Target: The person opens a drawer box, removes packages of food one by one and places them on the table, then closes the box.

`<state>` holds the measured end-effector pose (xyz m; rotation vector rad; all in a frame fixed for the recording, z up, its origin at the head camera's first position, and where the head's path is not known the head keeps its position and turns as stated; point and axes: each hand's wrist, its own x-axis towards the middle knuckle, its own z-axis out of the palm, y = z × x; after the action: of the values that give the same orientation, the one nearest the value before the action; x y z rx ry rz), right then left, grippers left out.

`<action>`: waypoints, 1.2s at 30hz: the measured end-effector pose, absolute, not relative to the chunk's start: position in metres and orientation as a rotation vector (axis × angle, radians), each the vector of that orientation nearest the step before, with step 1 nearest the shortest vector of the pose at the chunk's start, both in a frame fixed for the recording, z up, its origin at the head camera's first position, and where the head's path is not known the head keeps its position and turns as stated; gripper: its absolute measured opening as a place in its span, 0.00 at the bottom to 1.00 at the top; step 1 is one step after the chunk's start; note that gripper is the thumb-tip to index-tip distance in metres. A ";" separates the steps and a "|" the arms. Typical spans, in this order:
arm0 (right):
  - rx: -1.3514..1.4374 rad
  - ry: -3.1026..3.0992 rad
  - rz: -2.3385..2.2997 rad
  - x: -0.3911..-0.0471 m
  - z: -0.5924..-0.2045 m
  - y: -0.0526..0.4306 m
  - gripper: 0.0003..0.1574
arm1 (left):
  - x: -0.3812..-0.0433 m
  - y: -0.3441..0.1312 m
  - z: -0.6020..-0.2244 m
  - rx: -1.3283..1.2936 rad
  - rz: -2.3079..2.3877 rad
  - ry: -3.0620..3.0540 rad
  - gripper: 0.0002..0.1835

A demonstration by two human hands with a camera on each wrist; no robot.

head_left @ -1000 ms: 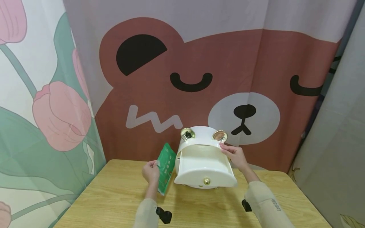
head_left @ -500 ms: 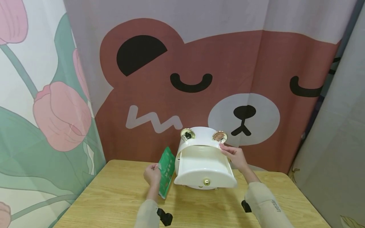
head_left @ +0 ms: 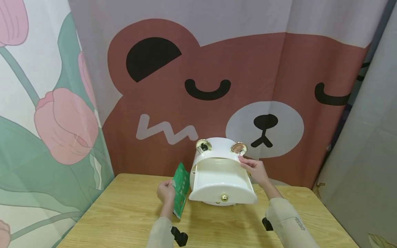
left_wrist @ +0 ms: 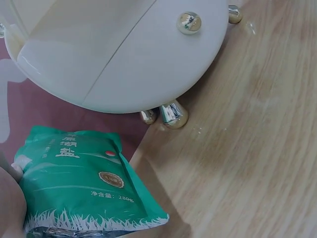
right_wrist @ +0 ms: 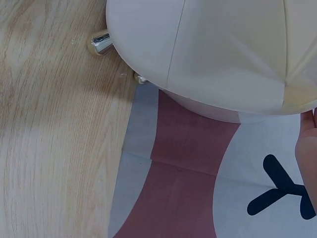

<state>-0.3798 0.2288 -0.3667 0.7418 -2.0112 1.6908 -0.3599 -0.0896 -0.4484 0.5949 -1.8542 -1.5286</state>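
One green packet (head_left: pixel 182 188) is pinched by the left hand (head_left: pixel 166 191), beside a white box (head_left: pixel 221 145) whose rim is touched by the right hand (head_left: pixel 256 170); whether it is pinched cannot be told. The knobbed front (head_left: pixel 211 192) is already opened; the packet is still outside.

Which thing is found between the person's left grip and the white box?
The green bag lies there, held by the left grip, beside the white box. The head view shows this.

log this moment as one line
left hand: holds green packet | right hand: touches white box | box: open | packet: beside box
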 end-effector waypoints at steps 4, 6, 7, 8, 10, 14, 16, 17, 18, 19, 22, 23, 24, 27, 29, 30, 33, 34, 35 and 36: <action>0.730 -2.024 1.683 -0.379 -0.366 0.228 0.16 | -0.361 -0.090 -0.451 0.608 -1.547 -1.855 0.04; 0.724 -2.028 1.680 -0.378 -0.366 0.228 0.16 | -0.361 -0.090 -0.453 0.611 -1.559 -1.855 0.04; 0.722 -2.029 1.681 -0.378 -0.366 0.228 0.16 | -0.362 -0.089 -0.454 0.612 -1.565 -1.856 0.04; 0.720 -2.027 1.683 -0.378 -0.366 0.228 0.16 | -0.362 -0.089 -0.454 0.612 -1.570 -1.855 0.04; 0.718 -2.024 1.690 -0.378 -0.366 0.228 0.16 | -0.362 -0.089 -0.455 0.610 -1.577 -1.854 0.05; 0.719 -2.028 1.687 -0.379 -0.366 0.228 0.16 | -0.363 -0.088 -0.456 0.618 -1.586 -1.863 0.05; 0.721 -2.031 1.682 -0.378 -0.366 0.228 0.16 | -0.362 -0.087 -0.457 0.626 -1.596 -1.865 0.05; 0.721 -2.031 1.680 -0.378 -0.366 0.228 0.16 | -0.362 -0.086 -0.458 0.629 -1.602 -1.865 0.05; 0.721 -2.031 1.681 -0.378 -0.366 0.228 0.16 | -0.362 -0.086 -0.458 0.632 -1.611 -1.861 0.05; 0.721 -2.030 1.680 -0.378 -0.366 0.228 0.16 | -0.362 -0.085 -0.458 0.634 -1.620 -1.855 0.05; 0.720 -2.026 1.683 -0.378 -0.367 0.228 0.16 | -0.361 -0.084 -0.460 0.635 -1.640 -1.847 0.05; 0.719 -2.024 1.684 -0.378 -0.367 0.228 0.16 | -0.361 -0.084 -0.461 0.636 -1.639 -1.847 0.05; 0.719 -2.024 1.682 -0.378 -0.367 0.229 0.17 | -0.361 -0.084 -0.461 0.637 -1.641 -1.849 0.05; 0.722 -2.019 1.685 -0.379 -0.367 0.229 0.17 | -0.364 -0.085 -0.465 0.644 -1.629 -1.863 0.06; 0.724 -2.021 1.683 -0.379 -0.367 0.228 0.17 | -0.365 -0.086 -0.468 0.651 -1.619 -1.868 0.06; 0.724 -2.024 1.680 -0.379 -0.367 0.228 0.17 | -0.365 -0.087 -0.470 0.656 -1.624 -1.866 0.06; 0.717 -2.027 1.678 -0.379 -0.367 0.228 0.17 | -0.366 -0.089 -0.473 0.661 -1.632 -1.858 0.06; 0.716 -2.025 1.681 -0.379 -0.367 0.228 0.17 | -0.367 -0.089 -0.474 0.660 -1.631 -1.859 0.06; 0.715 -2.021 1.685 -0.379 -0.367 0.228 0.17 | -0.366 -0.090 -0.475 0.661 -1.640 -1.855 0.06; 0.715 -2.019 1.690 -0.379 -0.367 0.228 0.17 | -0.366 -0.090 -0.475 0.667 -1.644 -1.851 0.06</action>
<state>-0.3789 0.2280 -0.3668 0.7149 -2.0192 1.6898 -0.3665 -0.0902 -0.4751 0.6668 -1.8513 -1.6443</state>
